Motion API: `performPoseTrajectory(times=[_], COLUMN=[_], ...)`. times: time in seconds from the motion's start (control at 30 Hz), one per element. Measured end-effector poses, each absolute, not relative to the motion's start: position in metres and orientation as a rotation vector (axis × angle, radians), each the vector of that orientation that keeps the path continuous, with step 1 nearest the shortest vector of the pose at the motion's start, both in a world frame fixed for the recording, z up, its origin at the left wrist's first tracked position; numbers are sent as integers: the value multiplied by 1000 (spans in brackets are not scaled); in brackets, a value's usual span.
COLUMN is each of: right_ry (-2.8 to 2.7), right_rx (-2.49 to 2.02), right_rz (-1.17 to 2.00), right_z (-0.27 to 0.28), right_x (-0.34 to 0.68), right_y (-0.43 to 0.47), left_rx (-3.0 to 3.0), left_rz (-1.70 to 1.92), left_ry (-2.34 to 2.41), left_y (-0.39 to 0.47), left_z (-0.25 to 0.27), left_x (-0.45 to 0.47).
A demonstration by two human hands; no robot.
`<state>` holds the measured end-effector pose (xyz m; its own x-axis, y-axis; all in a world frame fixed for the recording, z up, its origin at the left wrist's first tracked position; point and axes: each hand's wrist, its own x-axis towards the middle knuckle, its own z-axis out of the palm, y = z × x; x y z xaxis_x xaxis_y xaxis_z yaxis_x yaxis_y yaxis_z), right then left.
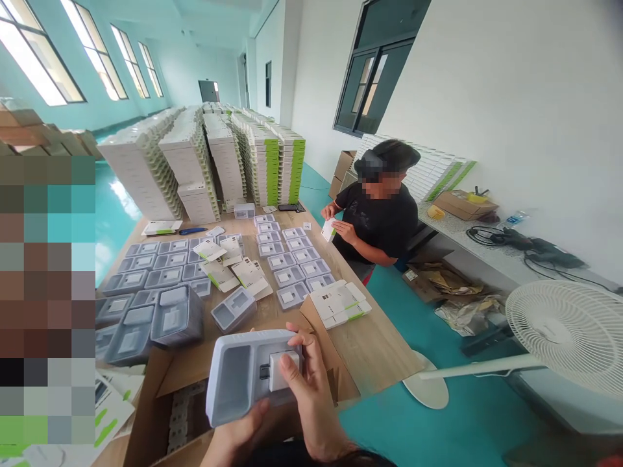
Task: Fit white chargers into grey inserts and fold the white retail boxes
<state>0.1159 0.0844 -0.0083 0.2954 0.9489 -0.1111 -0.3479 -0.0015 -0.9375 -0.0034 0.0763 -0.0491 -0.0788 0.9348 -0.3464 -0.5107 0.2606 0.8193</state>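
Observation:
My left hand (241, 428) is closed on the lower edge of a translucent plastic tray (233, 379), its thumb on the rim. The tray is tilted towards me and has a large bare compartment at its left. My right hand (311, 389) is at the tray's right end, its thumb on a small white adapter (278, 373) and its fingers curled around the far edge. The adapter sits in the tray's right compartment, beside a small dark slot. Under my hands stands an open cardboard box (150, 405) with several small white blocks inside.
Plastic trays (165, 275), many with white blocks, cover the table (374, 360). Flat printed cartons (341, 301) lie among them. Stacks of white boxes (195, 162) stand behind. Across the table a person (379, 214) handles a small carton. A white fan (559, 337) stands at right.

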Motion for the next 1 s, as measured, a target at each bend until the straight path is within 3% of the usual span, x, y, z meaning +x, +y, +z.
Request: performPoseTrajectory(times=[0.13, 0.43, 0.5, 0.63, 0.7, 1.0], right_ry=[-766, -839, -1088, -1611, -1724, -1887], right_rx=[-1144, -887, -1039, -1329, -1308, -925], right_rz=[1083, 1297, 1081, 231, -48, -206], right_z=[-11, 2, 3, 3, 2, 18], right_x=[112, 120, 129, 144, 146, 145], right_y=[81, 75, 76, 81, 83, 87], left_rx=[344, 314, 283, 159, 138, 289], left_rz=[1285, 1322, 1307, 1299, 1305, 1436], left_ry=[821, 915, 885, 913, 928, 977], left_y=[80, 78, 78, 83, 86, 88], left_z=[-37, -34, -30, -20, -17, -3], left_x=[16, 12, 11, 14, 15, 15])
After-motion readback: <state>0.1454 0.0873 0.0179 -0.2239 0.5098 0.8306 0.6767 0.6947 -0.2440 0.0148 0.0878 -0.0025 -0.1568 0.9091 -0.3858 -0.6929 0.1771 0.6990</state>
